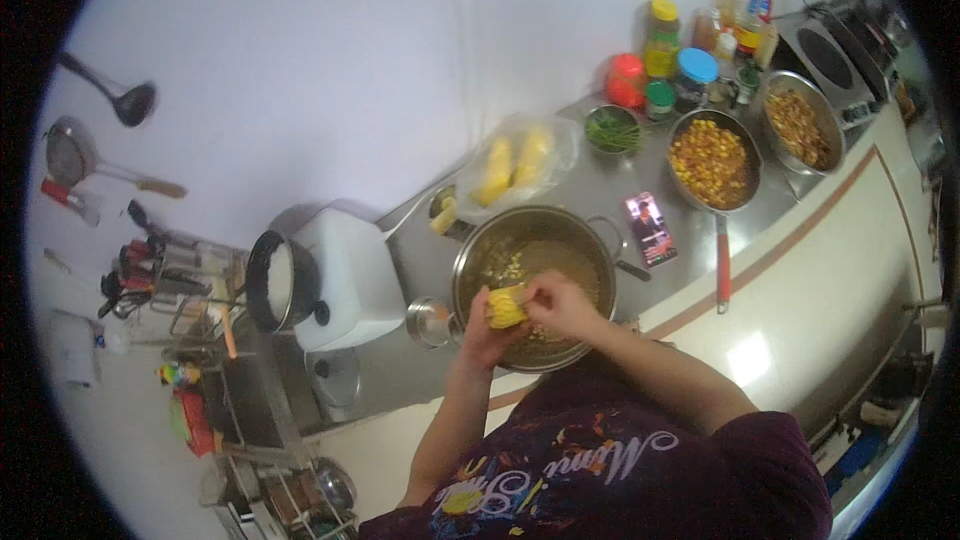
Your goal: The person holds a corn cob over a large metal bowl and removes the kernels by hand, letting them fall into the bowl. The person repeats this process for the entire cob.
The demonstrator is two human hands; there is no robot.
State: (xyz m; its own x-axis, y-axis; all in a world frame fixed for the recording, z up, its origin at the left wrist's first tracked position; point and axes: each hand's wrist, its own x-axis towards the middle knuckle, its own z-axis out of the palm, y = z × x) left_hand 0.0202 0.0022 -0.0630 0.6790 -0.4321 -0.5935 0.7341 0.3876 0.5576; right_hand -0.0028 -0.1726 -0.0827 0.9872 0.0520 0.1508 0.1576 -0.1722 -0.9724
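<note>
My left hand is closed around a piece of yellow corn cob, held above a large metal pot. My right hand is at the cob's right end with its fingers bent; whether it grips the cob or something small is not clear. Loose corn kernels lie inside the pot. Behind the pot, a clear plastic bag holds yellow corn cobs. A container with a pale cob piece stands beside the bag.
A lit phone and a knife handle lie right of the pot. Beyond are a red-handled pan of cooked food, another filled pan, a bowl of chopped greens and jars. Left stand a small metal cup and a white appliance.
</note>
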